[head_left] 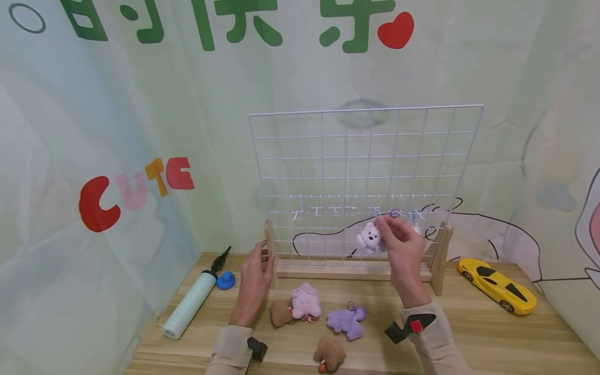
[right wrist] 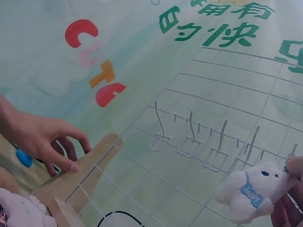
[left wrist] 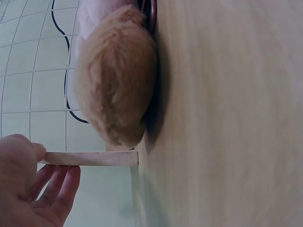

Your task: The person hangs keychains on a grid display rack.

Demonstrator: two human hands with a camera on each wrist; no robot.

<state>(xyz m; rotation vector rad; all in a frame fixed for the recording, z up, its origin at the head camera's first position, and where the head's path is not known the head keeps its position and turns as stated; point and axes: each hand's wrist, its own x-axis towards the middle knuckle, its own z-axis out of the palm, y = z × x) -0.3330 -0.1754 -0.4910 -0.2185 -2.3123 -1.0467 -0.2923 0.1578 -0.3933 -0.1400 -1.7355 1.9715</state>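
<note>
My right hand (head_left: 402, 242) pinches a small white plush dog charm (head_left: 369, 237) near its top, in front of the white wire grid rack (head_left: 323, 177). The charm has a blue mark on its front (right wrist: 253, 191) in the right wrist view; its ring is mostly hidden by my fingers. Close by, a row of metal hooks (head_left: 316, 211) runs along the grid. My left hand (head_left: 257, 268) grips the rack's left wooden post (left wrist: 94, 159), thumb on one side and fingers on the other. Partly behind my right hand, a whitish item (head_left: 416, 225) hangs at the right-hand hooks.
On the wooden table lie a pink plush (head_left: 305, 302), a purple plush (head_left: 346, 322) and two brown plushes, one in front (head_left: 329, 353). Left are a pale blue pump (head_left: 191, 304) and a blue duck (head_left: 226, 280). A yellow toy car (head_left: 497, 286) stands right.
</note>
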